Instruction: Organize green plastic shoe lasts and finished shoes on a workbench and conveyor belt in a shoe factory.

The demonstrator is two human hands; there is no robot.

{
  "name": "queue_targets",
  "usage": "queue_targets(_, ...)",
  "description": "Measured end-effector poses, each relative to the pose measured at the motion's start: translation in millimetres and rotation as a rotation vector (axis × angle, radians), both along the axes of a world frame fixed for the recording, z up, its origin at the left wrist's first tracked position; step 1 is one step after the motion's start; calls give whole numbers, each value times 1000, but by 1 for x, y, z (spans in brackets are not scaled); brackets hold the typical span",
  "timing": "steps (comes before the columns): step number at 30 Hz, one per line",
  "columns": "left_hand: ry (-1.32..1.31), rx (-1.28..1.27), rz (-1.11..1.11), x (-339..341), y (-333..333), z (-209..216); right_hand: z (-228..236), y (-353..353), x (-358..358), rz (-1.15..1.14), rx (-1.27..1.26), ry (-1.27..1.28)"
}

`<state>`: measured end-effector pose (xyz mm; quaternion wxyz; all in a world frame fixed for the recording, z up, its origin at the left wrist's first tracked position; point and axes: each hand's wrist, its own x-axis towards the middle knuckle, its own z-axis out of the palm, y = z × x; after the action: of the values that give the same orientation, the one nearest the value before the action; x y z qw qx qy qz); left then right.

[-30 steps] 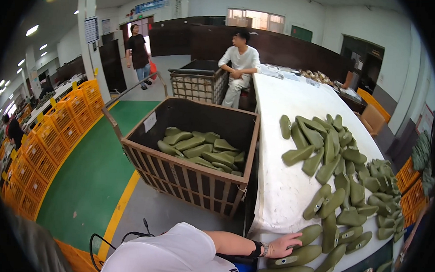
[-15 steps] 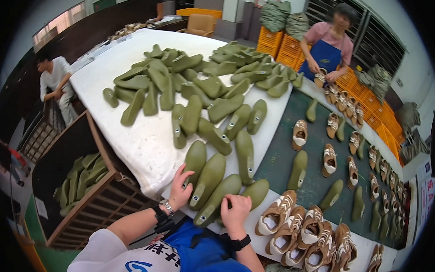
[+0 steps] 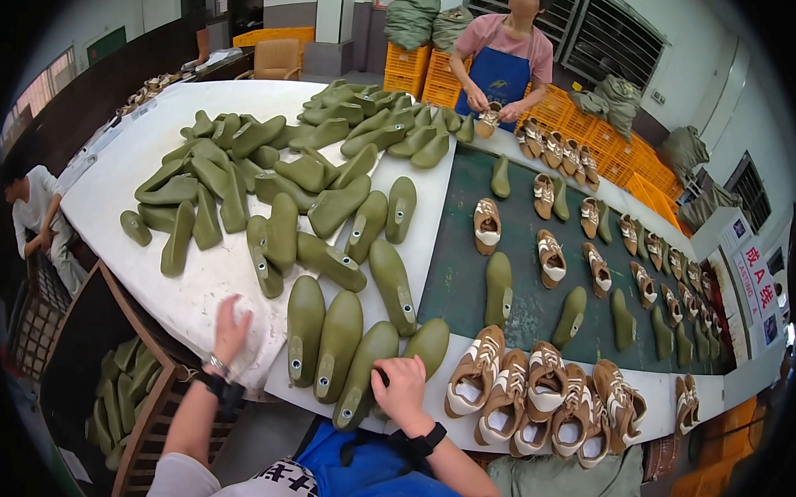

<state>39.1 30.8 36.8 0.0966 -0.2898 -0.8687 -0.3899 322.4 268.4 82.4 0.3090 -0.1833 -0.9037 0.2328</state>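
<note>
My left hand is over the white tabletop with fingers apart and nothing in it, slightly blurred. It is to the left of a row of green shoe lasts at the table's near edge. My right hand has its fingers bent against the side of a green shoe last in that row. Another green last lies just beyond this hand, partly hidden by it. Farther back a large heap of green lasts covers the table.
Several brown and white sneakers stand to the right, beside a dark green conveyor belt carrying shoes and lasts. A wooden-slatted bin with lasts is at lower left. Across the table, a person in a blue apron handles a shoe.
My left hand has let go of the lasts and moved left over the tabletop. My right hand has stayed at the row of lasts. The view has turned to the right.
</note>
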Motion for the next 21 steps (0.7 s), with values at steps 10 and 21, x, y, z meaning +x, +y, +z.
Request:
queue_targets(10, 231, -368, 498, -55, -59, -46, 86, 72, -27, 169, 296, -435)
queue_targets(21, 43, -462, 656, -55, -37, -36, 32, 129, -109, 188, 159, -730)
